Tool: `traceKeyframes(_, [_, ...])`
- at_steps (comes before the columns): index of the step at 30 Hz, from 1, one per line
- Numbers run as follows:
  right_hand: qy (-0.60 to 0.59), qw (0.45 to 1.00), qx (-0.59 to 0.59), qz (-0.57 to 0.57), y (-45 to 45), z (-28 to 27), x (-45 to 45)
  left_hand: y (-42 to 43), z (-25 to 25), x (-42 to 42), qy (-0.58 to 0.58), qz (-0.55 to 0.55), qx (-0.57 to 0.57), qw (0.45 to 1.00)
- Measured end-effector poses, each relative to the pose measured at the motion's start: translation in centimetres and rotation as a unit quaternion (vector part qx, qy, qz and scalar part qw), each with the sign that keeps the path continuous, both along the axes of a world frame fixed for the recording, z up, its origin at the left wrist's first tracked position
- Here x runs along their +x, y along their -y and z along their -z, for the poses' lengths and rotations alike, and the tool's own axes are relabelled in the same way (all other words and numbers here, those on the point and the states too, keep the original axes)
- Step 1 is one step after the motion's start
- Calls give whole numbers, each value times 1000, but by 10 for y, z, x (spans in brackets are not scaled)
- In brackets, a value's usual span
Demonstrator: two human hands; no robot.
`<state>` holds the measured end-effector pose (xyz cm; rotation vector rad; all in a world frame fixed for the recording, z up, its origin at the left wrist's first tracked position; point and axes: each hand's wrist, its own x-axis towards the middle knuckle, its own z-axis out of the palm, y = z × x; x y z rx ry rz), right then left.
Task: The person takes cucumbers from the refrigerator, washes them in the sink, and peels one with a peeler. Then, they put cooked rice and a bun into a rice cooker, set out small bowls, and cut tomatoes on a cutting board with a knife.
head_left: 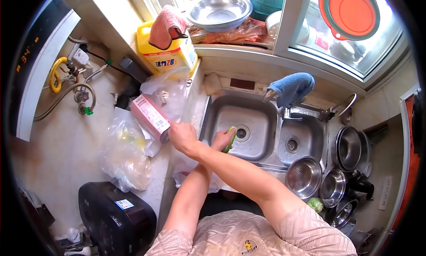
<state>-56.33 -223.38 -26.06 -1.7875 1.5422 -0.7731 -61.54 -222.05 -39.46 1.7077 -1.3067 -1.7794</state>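
My forearms cross, the right one lying over the left. My left hand point(220, 139) is closed round a long green vegetable point(230, 139) above the near left part of the large sink basin point(217, 118); its exact kind is unclear. Over the counter to the left, my right hand point(183, 137) is closed at the near end of a pink package point(150, 116) with a white printed label. Its fingertips are partly hidden. Beside the package lie a clear plastic bag point(126, 154) and another bag point(171, 94) with pale contents.
A yellow jug point(168, 56) with a pink cloth stands behind the bags. A blue towel point(290, 87) hangs over the faucet by the small basin point(304, 134). Metal bowls point(304, 176) and a green cabbage-like vegetable point(315, 204) sit right. A black appliance point(115, 220) stands lower left.
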Motion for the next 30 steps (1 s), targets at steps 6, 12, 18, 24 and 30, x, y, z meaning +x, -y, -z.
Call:
traceKeyframes(6, [32,998,47,19,14,36,-10,6,-14,13,19,29,27,999])
traceKeyframes(12, [236,932,233,146,3,47,-43,3,33,1,43,82,-13,996])
traceKeyframes(18, [142,937,-76,309,-26,47,-175,3,42,-5,18,126,12,992])
traceKeyframes(24, [-12,931,87,354,-149,109,-223,14,-11,-19,91,86,0,992])
traceKeyframes(30, [316,918,130,202,-177,82,-208,100,103,9,53,282,150,946])
